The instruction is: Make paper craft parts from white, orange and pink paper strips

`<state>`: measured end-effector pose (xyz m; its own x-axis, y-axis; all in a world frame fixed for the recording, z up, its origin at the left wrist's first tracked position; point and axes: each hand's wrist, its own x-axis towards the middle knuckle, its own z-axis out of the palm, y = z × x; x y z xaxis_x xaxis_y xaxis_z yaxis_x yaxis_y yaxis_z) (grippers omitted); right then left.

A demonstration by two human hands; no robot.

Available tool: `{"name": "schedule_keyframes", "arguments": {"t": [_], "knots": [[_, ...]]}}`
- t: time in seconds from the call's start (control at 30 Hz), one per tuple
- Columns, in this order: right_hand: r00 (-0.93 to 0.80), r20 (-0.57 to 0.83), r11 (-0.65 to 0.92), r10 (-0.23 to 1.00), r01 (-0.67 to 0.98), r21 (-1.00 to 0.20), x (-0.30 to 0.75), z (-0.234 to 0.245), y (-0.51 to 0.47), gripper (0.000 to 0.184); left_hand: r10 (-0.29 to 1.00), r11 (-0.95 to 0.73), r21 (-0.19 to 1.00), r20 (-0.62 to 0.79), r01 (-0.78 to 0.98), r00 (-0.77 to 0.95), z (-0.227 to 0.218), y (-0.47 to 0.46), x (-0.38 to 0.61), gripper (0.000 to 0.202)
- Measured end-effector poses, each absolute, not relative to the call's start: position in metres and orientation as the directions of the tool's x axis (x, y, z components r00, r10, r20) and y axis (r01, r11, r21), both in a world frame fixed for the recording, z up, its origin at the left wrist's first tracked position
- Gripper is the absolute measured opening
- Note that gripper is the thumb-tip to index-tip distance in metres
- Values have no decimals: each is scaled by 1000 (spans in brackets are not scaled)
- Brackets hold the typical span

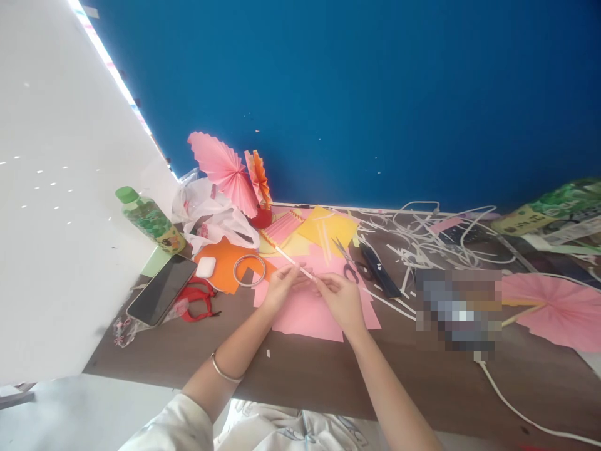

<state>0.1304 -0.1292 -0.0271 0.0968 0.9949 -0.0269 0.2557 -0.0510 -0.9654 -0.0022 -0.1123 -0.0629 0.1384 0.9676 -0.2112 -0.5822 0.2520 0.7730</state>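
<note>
My left hand (282, 286) and my right hand (341, 299) meet over the pink paper sheets (317, 316) at the middle of the table. Between the fingertips of both is a thin white strip (286, 255), slanting up and to the left. Its far end reaches an orange zigzag edge by the pleated pink paper (283, 228); whether they are joined I cannot tell. Both hands are closed in a pinch. Yellow paper (335, 228) lies just beyond them. Scissors (352, 263) rest right of the strip, near a dark, long object (380, 272).
At left are orange paper (220, 275), a metal ring (249, 270), a white case (205, 267), a phone (162, 290), red straps (197, 300) and a green-capped bottle (153, 219). Pink paper fans (225, 172) stand behind. White scraps and cables (446, 232) clutter the right, beside another fan (563, 313).
</note>
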Motion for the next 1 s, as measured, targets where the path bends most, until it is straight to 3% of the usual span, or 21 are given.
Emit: {"name": "schedule_keyframes", "arguments": {"t": [0.13, 0.33, 0.77, 1.0], "knots": [[84, -29, -47, 996, 218, -975, 130, -29, -131, 35, 984, 177, 870, -157, -460, 83, -67, -112, -1, 27], [106, -74, -92, 992, 173, -981, 138, -29, -132, 34, 977, 166, 810, -211, -563, -15, -65, -109, -3, 29], [154, -51, -91, 987, 264, -960, 138, -27, -132, 35, 973, 178, 803, -231, -569, -22, -64, -109, -4, 32], [121, -33, -64, 992, 268, -961, 137, -28, -134, 37, 977, 211, 828, -202, -520, 76, -58, -113, 0, 35]]}}
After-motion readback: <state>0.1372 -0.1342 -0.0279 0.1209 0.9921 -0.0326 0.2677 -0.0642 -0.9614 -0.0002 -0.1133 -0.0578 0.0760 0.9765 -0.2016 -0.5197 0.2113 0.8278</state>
